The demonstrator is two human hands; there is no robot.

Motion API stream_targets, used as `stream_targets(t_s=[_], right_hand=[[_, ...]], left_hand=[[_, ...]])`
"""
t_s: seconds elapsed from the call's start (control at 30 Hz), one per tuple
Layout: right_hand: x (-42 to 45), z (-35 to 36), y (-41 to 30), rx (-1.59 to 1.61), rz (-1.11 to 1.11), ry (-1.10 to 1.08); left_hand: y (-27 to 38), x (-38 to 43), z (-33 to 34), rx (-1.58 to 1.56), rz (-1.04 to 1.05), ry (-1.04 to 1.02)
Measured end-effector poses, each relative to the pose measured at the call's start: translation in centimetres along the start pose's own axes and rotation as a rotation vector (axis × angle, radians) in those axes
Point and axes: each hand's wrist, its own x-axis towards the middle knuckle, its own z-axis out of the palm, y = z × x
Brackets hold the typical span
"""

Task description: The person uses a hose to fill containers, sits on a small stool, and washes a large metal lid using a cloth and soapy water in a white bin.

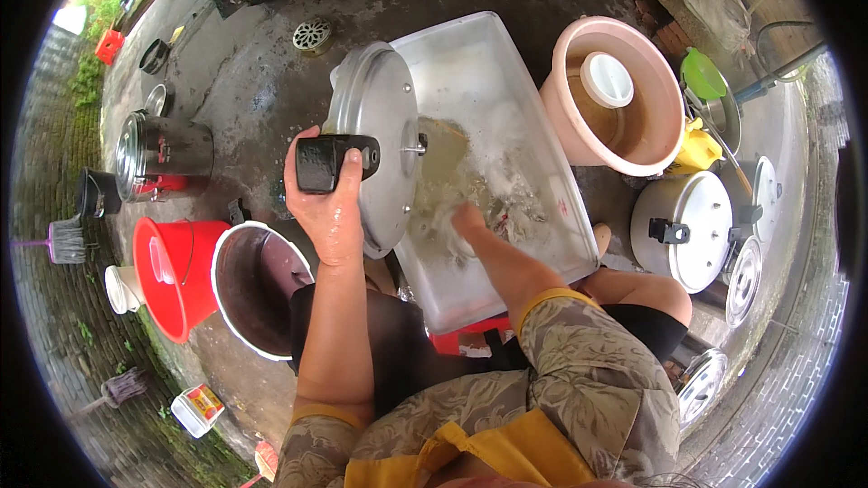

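Note:
A large metal pressure-cooker lid stands tilted on edge over the left side of a translucent plastic tub. My left hand grips its black handle, the thumb on top. My right hand is down in the cloudy, splashing water in the tub; its fingers are hidden, so whether it holds anything cannot be told. Just right of it a greyish, crumpled mass lies in the water.
At the right stand a pink bucket with a white round container, a yellow jug and a large pressure cooker. At the left are a lidded metal pot, a red bucket and a white-rimmed bucket. A drain cover lies beyond.

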Motion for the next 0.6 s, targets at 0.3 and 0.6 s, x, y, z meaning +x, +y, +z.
stream_targets(t_s=[0.3,0.6], right_hand=[[1.2,-10.7,-4.5,0.781,-0.095,-0.130],[-9.6,-7.6,6.8,-0.548,-0.154,0.265]], left_hand=[[0.6,-0.5,-0.4,0.004,0.011,-0.103],[-2.1,-1.1,0.9,-0.047,-0.061,-0.160]])
